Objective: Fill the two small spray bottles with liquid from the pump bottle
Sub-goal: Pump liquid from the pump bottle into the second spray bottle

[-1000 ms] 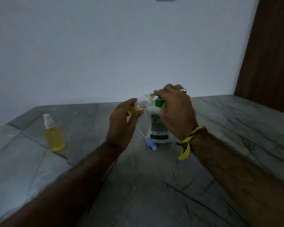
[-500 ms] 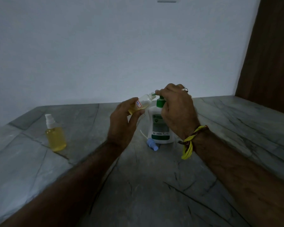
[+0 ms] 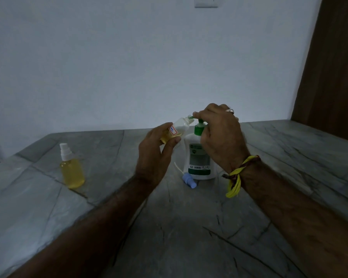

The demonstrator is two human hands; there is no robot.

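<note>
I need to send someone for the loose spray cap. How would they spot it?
On the grey stone countertop, find the white pump bottle with the green pump. The pale blue spray cap lies on its side at that bottle's base, white tube trailing; it is the only blue thing there.

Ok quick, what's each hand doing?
Left hand: holding the open spray bottle, tilted to the spout.
Right hand: fingers curled over the pump.
</note>
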